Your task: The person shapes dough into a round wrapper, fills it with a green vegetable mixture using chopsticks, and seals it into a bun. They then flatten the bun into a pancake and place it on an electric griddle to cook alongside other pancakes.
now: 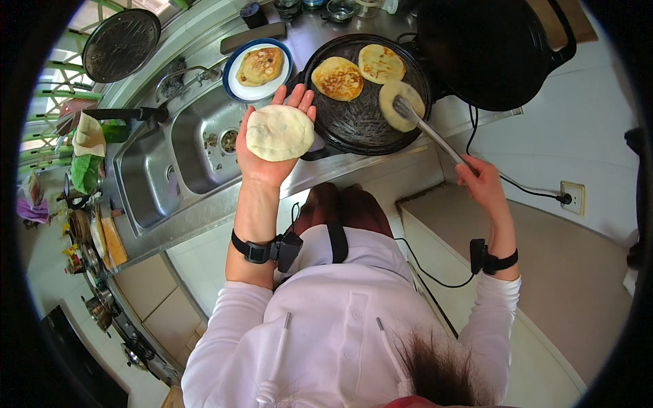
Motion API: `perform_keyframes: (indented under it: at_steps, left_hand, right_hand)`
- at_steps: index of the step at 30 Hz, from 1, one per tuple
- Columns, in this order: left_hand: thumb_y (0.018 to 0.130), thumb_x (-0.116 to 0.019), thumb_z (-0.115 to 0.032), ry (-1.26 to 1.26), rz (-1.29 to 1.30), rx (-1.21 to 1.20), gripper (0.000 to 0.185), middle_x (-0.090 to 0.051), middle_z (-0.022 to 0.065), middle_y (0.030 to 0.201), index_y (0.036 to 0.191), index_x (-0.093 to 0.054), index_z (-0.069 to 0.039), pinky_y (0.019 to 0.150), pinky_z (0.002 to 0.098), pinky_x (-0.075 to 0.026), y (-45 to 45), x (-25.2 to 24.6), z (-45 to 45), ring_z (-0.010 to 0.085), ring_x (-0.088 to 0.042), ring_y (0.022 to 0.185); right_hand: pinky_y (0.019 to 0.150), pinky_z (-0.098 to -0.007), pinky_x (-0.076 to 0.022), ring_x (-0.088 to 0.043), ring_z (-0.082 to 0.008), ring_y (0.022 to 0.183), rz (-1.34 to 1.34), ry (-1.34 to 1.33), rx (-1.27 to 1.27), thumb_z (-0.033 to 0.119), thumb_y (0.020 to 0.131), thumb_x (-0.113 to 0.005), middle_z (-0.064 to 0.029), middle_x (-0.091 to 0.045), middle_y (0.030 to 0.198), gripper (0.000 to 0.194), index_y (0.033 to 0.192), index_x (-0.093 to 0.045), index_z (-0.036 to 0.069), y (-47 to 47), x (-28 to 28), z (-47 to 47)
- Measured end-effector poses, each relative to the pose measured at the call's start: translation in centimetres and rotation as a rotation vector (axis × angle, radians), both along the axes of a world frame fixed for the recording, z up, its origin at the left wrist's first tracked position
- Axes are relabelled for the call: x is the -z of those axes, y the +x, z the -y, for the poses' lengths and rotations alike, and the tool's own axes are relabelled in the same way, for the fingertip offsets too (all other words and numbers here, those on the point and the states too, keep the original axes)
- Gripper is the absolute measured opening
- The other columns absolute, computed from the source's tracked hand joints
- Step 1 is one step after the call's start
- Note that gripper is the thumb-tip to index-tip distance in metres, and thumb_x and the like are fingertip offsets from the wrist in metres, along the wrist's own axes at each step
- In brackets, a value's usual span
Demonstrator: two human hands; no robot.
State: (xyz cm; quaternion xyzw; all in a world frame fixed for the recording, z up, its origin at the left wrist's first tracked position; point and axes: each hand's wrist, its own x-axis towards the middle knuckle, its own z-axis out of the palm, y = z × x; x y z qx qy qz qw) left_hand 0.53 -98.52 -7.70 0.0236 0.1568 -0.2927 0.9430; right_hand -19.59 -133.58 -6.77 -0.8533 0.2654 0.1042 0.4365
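Observation:
A flat round of raw dough [279, 132] rests on the upturned palm of my left hand [266, 172], beside the electric griddle's left front rim. My right hand [482, 186] grips the handle of a long metal cooking utensil [443, 137]. Its head lies against a pale flatbread [412, 102] at the right of the black griddle plate [365, 125]; the exact shape of that head is hard to tell. Farther back on the plate are a browned flatbread [337, 79] and a lighter, spotted flatbread [382, 64].
A blue-rimmed plate [237, 92] with one cooked flatbread [259, 67] stands left of the griddle. The griddle's black lid [490, 51] is raised at the right. A double steel sink [199, 153] with a faucet [206, 75] lies left. A power cord runs to a wall socket [575, 198].

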Motion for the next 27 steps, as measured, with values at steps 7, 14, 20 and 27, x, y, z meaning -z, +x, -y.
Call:
perform_keyframes:
  at_steps: [7,14,20,27]
  left_hand:
    - [0.104,-0.030,-0.038,0.022,0.033,0.045,0.059,-0.037,0.0215,0.156,0.148,-0.039,0.000,0.119,0.0522,-0.027,-0.1,0.1,1.1,0.0390,-0.033,0.145]
    - [0.104,-0.031,-0.037,0.025,0.029,0.081,0.059,-0.037,0.0207,0.156,0.149,-0.039,0.000,0.119,0.0521,-0.027,-0.2,0.0,2.0,0.0392,-0.033,0.145]
    - [0.104,-0.030,-0.036,0.039,0.019,0.090,0.058,-0.038,0.0207,0.155,0.148,-0.038,0.000,0.119,0.0521,-0.027,-0.3,0.0,2.4,0.0391,-0.033,0.145]
    - [0.104,-0.029,-0.040,-0.034,0.050,0.098,0.060,-0.039,0.0247,0.153,0.148,-0.037,0.000,0.118,0.0523,-0.030,-0.1,0.6,2.2,0.0410,-0.036,0.143]
  right_hand:
    - [0.052,-0.0314,-0.0507,-0.058,-0.0186,0.062,0.268,-1.227,-0.454,0.015,0.094,-0.062,-0.0040,-0.057,0.087,0.041,0.134,-0.056,0.012,-1.8,4.3,-1.3]
    - [0.052,-0.0293,-0.0526,-0.060,-0.0188,0.067,0.314,-1.299,-0.397,0.010,0.089,-0.063,-0.0040,-0.054,0.089,0.044,0.133,-0.056,0.009,-1.6,6.0,-2.5]
    - [0.056,-0.0312,-0.0544,-0.060,-0.0194,0.068,0.228,-1.194,-0.317,0.016,0.089,-0.066,-0.0040,-0.054,0.090,0.046,0.133,-0.056,0.010,-3.8,3.6,-4.1]
    - [0.058,-0.0316,-0.0542,-0.061,-0.0192,0.071,0.130,-1.234,-0.316,0.015,0.088,-0.067,-0.0033,-0.054,0.090,0.047,0.133,-0.056,0.011,-3.6,3.2,-4.1]
